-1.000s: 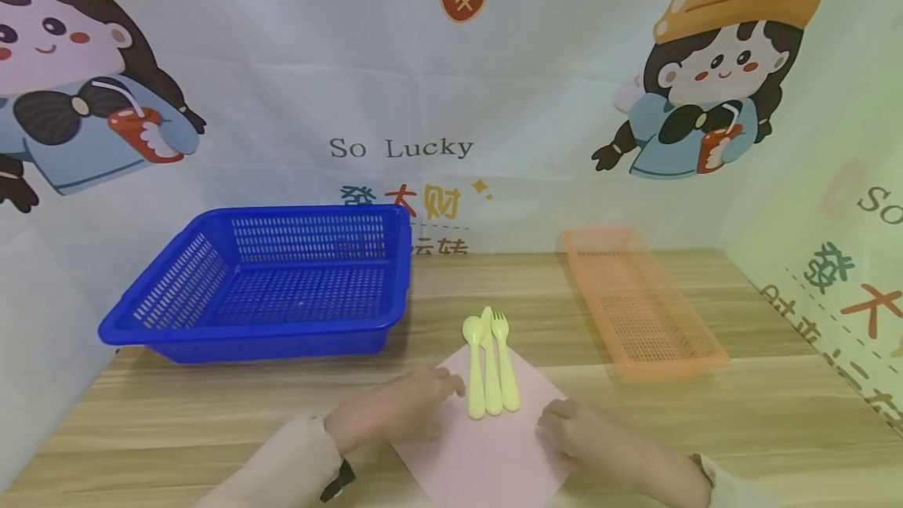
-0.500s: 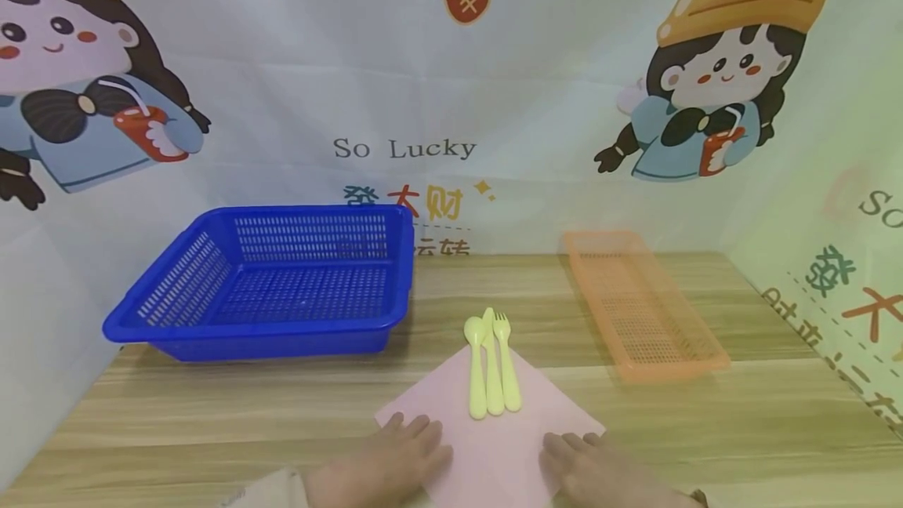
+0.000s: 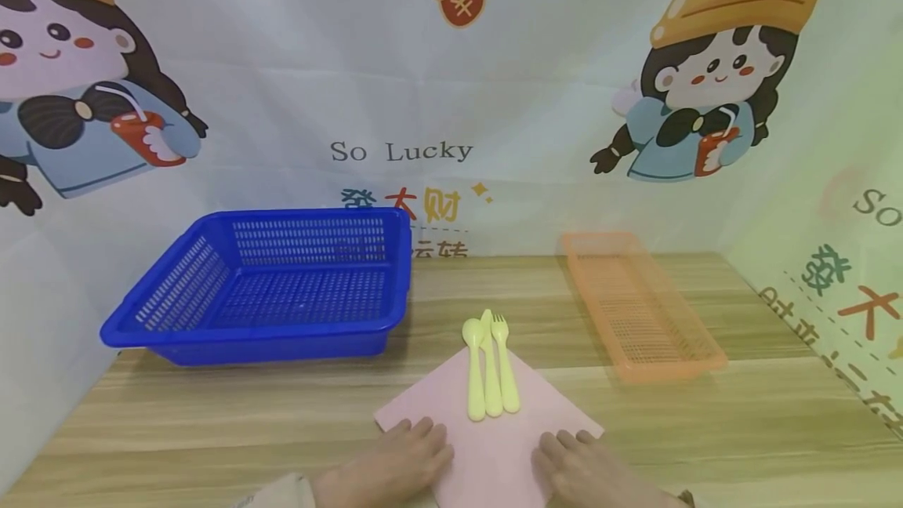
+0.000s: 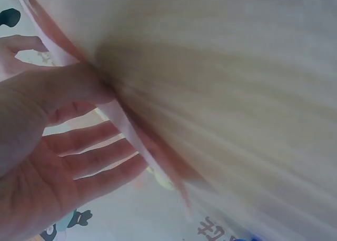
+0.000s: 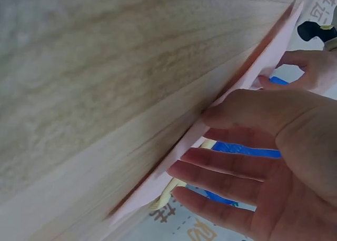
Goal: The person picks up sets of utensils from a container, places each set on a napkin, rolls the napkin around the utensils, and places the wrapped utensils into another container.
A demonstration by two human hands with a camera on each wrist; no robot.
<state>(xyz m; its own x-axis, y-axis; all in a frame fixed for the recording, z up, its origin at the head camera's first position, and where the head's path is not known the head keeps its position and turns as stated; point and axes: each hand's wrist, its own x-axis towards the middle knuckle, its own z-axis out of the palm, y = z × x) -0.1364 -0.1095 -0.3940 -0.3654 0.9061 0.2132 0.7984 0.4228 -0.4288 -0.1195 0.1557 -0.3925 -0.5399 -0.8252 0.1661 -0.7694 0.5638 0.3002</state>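
A pink napkin [image 3: 494, 453] lies on the wooden table, one corner pointing away from me. On its far part a pale yellow spoon [image 3: 476, 375], knife [image 3: 491, 379] and fork [image 3: 506, 379] lie side by side, heads past the corner. My left hand [image 3: 405, 457] rests on the napkin's left side with relaxed fingers. Opposite it, my right hand [image 3: 582, 465] rests on the right side. The left wrist view shows the thumb [image 4: 68, 86] at the napkin's edge, fingers extended over the cloth. Similarly, the right wrist view has fingers [image 5: 221, 183] outstretched along the napkin.
A large blue basket [image 3: 254, 343] stands at the back left. At the back right sits a shallow orange basket [image 3: 673, 371]. A printed cloth [image 3: 536, 116] hangs behind the table and along its sides.
Both hands have drawn back toward me along the napkin, the left one farther, baring its side corners. Spoon, knife and fork have kept their places.
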